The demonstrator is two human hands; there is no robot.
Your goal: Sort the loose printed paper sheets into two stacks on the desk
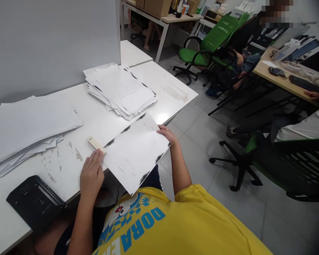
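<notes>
A white sheaf of paper with black smudged marks along its edges lies tilted across the table's front edge and over my lap. My right hand grips its far right edge, thumb on top and the other fingers partly hidden beneath. At the sheaf's left edge is a small cream oblong tool that looks like a stapler. My left hand is closed over its near end, fingers together; the thumb side is partly hidden. Whether the tool's jaw is around the paper I cannot tell.
A stack of marked sheets lies beyond the sheaf, and another paper pile at the left. A black device sits at the table's near edge. A grey partition stands behind. Green chairs and seated people are at the right.
</notes>
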